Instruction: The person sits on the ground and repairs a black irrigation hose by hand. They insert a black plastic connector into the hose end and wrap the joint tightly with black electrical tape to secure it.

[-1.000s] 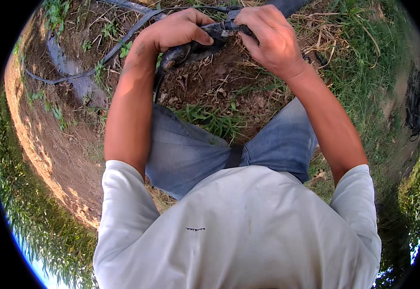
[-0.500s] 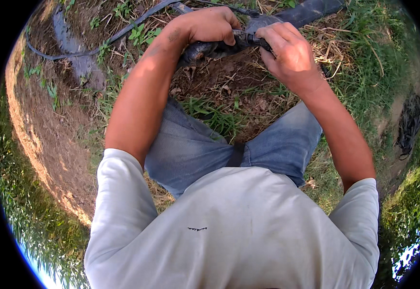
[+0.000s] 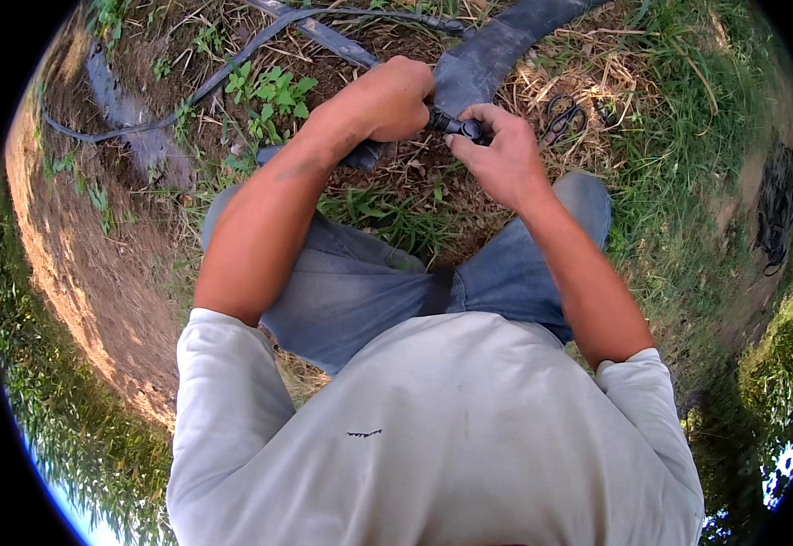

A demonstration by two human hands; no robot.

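A short black pipe fitting (image 3: 458, 126) with a round end spans the gap between my hands, above the ground past my knees. My left hand (image 3: 395, 98) is closed in a fist around its left end, and the fingers' undersides are hidden. At the round end, my right hand (image 3: 506, 155) pinches it between thumb and fingers. Just behind the fitting lies a wide flat black hose (image 3: 478, 68), running off to the far right. Whether the fitting touches this hose I cannot tell. A dark hose piece (image 3: 363, 156) shows beneath my left wrist.
Scissors with dark handles (image 3: 564, 118) lie on dry straw right of my right hand. A thin black tube (image 3: 205, 86) curves across the soil at the left, near a leafy weed (image 3: 272, 91). A dark tangled bundle (image 3: 779, 209) lies at the far right.
Both hands have come lower and nearer to me with the fitting, the right one also shifting left. The wide hose's near end and the scissors now show more plainly.
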